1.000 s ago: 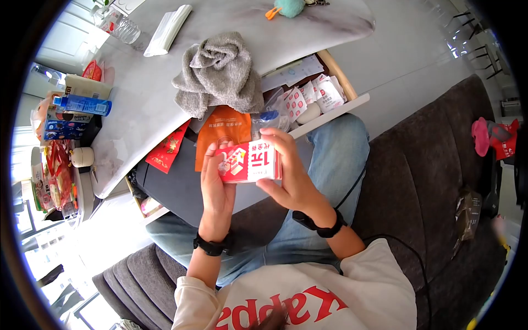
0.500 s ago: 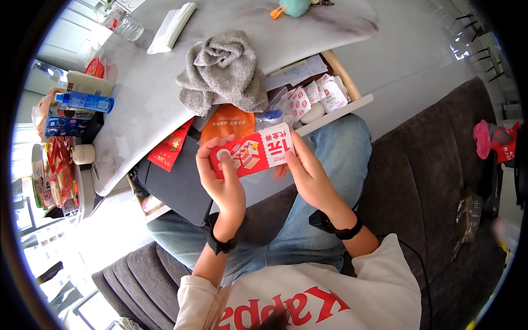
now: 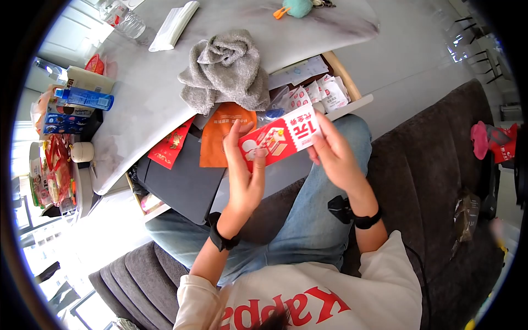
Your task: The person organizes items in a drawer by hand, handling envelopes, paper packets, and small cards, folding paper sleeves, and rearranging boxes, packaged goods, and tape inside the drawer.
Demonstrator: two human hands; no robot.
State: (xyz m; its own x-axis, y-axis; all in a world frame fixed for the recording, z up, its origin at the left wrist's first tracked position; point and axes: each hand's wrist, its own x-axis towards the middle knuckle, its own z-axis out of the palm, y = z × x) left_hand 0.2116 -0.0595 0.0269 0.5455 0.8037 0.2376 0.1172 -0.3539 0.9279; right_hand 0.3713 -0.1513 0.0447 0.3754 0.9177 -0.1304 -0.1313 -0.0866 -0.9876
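A red and white paper voucher point(image 3: 278, 137) is held up in front of me, tilted with its right end higher. My right hand point(image 3: 338, 157) pinches its white printed end between thumb and fingers. At the red end, my left hand point(image 3: 245, 173) has its thumb over the front and its fingers at the edge and behind. Behind my left hand lies a flat orange packet point(image 3: 215, 140). A red envelope point(image 3: 171, 146) with gold print rests beside it, on a dark grey flat panel point(image 3: 181, 181).
A crumpled grey towel point(image 3: 225, 71) lies on the marble-patterned table point(image 3: 148, 99). The open drawer point(image 3: 344, 107) holds white packets and papers. Left stand a blue bottle point(image 3: 85, 99) and boxes; a clear bottle point(image 3: 124, 19) is farther back. A dark sofa point(image 3: 418, 181) surrounds me.
Both hands have moved right with the voucher, which is now tilted more steeply. More of the orange packet shows behind my left hand.
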